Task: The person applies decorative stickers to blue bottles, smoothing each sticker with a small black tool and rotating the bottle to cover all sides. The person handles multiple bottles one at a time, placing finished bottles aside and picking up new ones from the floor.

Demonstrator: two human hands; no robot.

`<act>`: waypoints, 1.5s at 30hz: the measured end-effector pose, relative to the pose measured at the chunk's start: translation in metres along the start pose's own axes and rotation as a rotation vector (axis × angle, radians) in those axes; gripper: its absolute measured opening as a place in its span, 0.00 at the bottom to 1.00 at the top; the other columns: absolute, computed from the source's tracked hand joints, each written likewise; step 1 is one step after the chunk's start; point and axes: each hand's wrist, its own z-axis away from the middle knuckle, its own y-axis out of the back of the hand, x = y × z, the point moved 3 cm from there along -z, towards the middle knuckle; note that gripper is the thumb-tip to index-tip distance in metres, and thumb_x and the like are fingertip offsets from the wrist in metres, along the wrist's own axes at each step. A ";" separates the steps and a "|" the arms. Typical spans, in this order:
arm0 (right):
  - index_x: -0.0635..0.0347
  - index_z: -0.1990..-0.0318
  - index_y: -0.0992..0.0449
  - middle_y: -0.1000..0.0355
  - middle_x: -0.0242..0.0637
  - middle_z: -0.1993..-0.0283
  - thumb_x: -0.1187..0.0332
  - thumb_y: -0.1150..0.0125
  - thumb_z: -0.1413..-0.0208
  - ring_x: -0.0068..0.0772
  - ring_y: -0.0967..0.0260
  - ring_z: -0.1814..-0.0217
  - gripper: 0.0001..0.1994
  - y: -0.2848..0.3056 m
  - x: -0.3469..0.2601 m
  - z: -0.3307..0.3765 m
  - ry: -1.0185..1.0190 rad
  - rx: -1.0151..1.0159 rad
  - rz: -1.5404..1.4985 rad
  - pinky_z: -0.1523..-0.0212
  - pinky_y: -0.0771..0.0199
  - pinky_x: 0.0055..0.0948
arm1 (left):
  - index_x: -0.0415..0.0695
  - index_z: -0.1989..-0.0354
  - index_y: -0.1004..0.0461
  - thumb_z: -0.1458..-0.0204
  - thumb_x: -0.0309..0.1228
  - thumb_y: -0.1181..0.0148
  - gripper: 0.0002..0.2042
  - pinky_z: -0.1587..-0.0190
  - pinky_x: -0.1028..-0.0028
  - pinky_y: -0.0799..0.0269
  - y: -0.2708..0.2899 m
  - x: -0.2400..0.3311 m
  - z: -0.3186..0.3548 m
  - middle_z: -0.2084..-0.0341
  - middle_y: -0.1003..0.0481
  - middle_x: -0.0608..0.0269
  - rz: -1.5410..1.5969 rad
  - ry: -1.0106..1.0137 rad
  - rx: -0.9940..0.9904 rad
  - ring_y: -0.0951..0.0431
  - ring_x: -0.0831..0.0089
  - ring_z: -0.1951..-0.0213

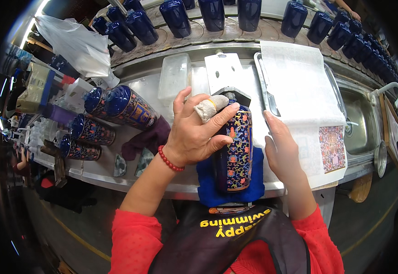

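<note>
A dark blue ceramic bottle (233, 150) is lying on its side along the near edge of the surface, neck pointing away from the person. It's wearing a colourful floral decal of orange, yellow and blue scrollwork with gold bands. It's resting on a folded blue cloth (208, 180). A small off-white cloth pad (209, 108) with a yellow band is sitting against its upper shoulder.

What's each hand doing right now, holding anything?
Left hand: closed around the decorated blue bottle, a cloth-wrapped finger near its top.
Right hand: open, fingers straight, flat against the bottle's right side, gripping nothing.
</note>
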 end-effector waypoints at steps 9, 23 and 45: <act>0.69 0.41 0.31 0.23 0.51 0.54 0.79 0.41 0.39 0.50 0.21 0.55 0.19 0.005 0.005 0.011 -0.114 0.172 -0.111 0.53 0.22 0.37 | 0.56 0.37 0.24 0.35 0.61 0.59 0.30 0.29 0.49 0.58 0.005 0.012 -0.002 0.49 0.20 0.67 -0.030 -0.060 -0.069 0.34 0.63 0.39; 0.54 0.55 0.22 0.25 0.34 0.62 0.75 0.33 0.52 0.37 0.30 0.59 0.15 0.014 -0.049 -0.038 0.460 -0.006 0.105 0.56 0.33 0.39 | 0.46 0.40 0.25 0.45 0.45 0.35 0.26 0.31 0.45 0.49 0.006 0.106 0.103 0.43 0.25 0.56 0.093 0.231 0.112 0.34 0.57 0.38; 0.56 0.62 0.18 0.27 0.31 0.66 0.78 0.31 0.62 0.36 0.29 0.62 0.15 0.012 -0.060 0.029 0.508 -0.402 -0.385 0.59 0.31 0.37 | 0.35 0.28 0.42 0.53 0.60 0.34 0.50 0.33 0.40 0.58 -0.022 0.093 0.106 0.61 0.22 0.56 -0.010 0.462 0.075 0.34 0.54 0.40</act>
